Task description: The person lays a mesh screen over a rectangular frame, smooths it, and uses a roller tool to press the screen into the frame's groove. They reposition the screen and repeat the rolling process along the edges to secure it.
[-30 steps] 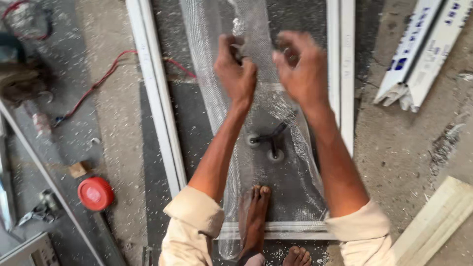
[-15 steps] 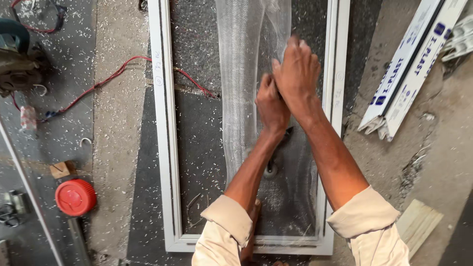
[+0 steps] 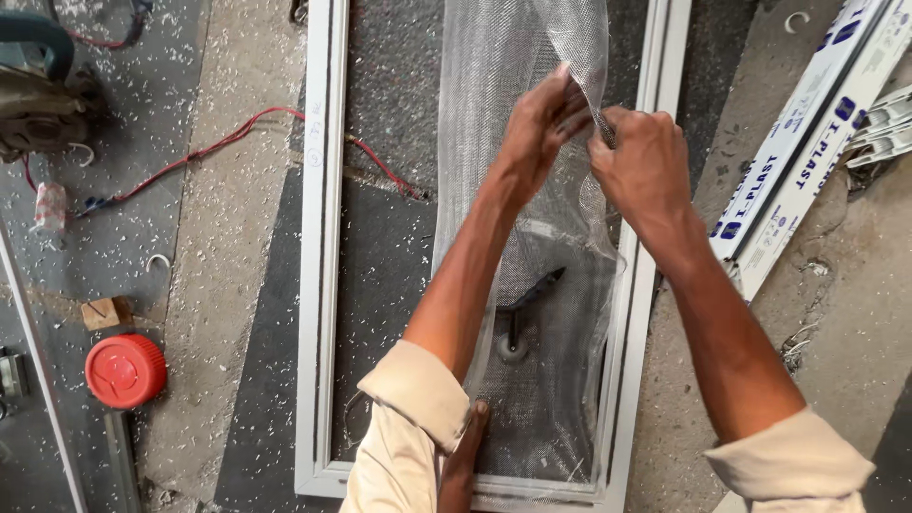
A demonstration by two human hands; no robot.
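- Both hands pinch the same fold of the sheer white mesh sheet, the left hand and right hand nearly touching
- That mesh runs lengthwise down the long white rectangular frame on the floor, away from the person, along its right half
- The held edge sits near the frame's right rail, so the right hand is nearer it
- A small black roller tool lies under the mesh, below the hands
- A round red cap sits well off left

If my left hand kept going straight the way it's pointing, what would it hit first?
The left hand points up and right, pinching the sheer white mesh sheet. Going on, it would likely press further into that mesh, then reach the white rectangular frame; depth is unclear.
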